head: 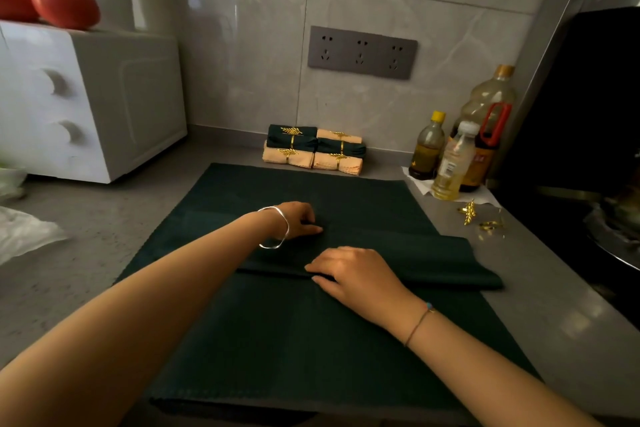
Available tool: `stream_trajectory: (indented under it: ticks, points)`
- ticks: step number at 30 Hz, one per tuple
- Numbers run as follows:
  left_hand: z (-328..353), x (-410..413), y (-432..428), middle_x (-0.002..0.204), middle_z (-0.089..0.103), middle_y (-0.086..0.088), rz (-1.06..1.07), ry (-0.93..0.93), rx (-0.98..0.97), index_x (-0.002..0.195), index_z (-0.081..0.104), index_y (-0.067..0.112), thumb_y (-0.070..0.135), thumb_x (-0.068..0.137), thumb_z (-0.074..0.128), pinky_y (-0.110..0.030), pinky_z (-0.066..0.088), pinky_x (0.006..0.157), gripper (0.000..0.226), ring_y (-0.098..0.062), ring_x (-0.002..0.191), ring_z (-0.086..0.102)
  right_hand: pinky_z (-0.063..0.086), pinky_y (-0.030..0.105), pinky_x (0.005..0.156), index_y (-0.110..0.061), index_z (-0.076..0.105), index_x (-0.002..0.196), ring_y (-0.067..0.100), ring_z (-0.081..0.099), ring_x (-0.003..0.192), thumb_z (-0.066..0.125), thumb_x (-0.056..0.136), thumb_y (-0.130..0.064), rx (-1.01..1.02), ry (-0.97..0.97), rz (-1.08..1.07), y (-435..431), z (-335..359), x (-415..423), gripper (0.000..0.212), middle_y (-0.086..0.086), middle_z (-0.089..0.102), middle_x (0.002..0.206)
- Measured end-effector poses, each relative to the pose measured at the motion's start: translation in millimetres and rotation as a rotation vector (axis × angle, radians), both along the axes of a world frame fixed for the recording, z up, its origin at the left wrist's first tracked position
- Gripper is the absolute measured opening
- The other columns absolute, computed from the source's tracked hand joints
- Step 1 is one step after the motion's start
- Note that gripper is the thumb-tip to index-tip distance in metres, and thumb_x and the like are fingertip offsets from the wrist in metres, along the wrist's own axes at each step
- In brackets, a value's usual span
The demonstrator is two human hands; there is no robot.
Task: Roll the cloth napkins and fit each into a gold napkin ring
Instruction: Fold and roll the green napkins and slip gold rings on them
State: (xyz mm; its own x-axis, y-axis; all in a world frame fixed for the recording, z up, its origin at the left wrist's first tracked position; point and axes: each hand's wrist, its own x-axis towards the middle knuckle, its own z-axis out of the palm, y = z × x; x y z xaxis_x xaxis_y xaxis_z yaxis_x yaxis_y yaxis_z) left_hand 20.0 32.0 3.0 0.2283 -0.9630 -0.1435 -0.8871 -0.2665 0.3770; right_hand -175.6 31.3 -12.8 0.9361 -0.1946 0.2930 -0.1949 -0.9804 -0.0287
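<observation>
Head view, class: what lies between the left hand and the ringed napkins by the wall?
Flat dark green cloth fills the stretch from the left hand to the ringed napkins, as the head view shows.

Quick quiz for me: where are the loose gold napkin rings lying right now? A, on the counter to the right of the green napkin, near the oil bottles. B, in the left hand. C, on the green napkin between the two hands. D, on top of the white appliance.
A: the loose gold rings lie on the grey counter, to the right of the green napkin and just in front of the oil bottles.
</observation>
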Motion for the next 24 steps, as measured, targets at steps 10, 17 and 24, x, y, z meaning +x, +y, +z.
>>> stream_trajectory:
  ticks: [10, 17, 24]
  points:
    - [14.6, 14.2, 29.7, 0.080, 0.058, 0.005, -0.030, 0.046, -0.080, 0.085, 0.061, 0.019, 0.029, 0.083, 0.067, -0.021, 0.046, 0.070, 0.012, -0.011, 0.078, 0.056, 0.055, 0.024, 0.076, -0.024, 0.075, 0.091, 0.005, 0.066, 0.090, 0.049, 0.083, -0.031, 0.057, -0.130, 0.021, -16.3, 2.1, -30.5, 0.029, -0.011, 0.071, 0.098]
    - [4.4, -19.9, 51.9, 0.077, 0.067, 0.004, -0.106, 0.275, -0.139, 0.088, 0.048, 0.025, 0.023, 0.078, 0.073, -0.025, 0.050, 0.082, 0.027, -0.010, 0.080, 0.065, 0.048, 0.023, 0.096, -0.034, 0.072, 0.099, -0.007, 0.057, 0.105, 0.066, 0.084, -0.022, 0.212, -0.179, -0.184, -60.2, 3.3, -77.7, 0.020, -0.023, 0.064, 0.110]
    - [-8.3, -24.7, 58.5, 0.113, 0.060, -0.001, -0.080, 0.126, -0.191, 0.128, 0.037, 0.018, 0.037, 0.081, 0.069, -0.030, 0.045, 0.093, 0.061, -0.007, 0.095, 0.056, 0.031, 0.008, 0.102, -0.045, 0.054, 0.122, -0.011, 0.042, 0.122, 0.062, 0.088, -0.028, 0.365, -0.043, -0.171, -41.4, -4.3, -94.9, 0.039, -0.030, 0.049, 0.128]
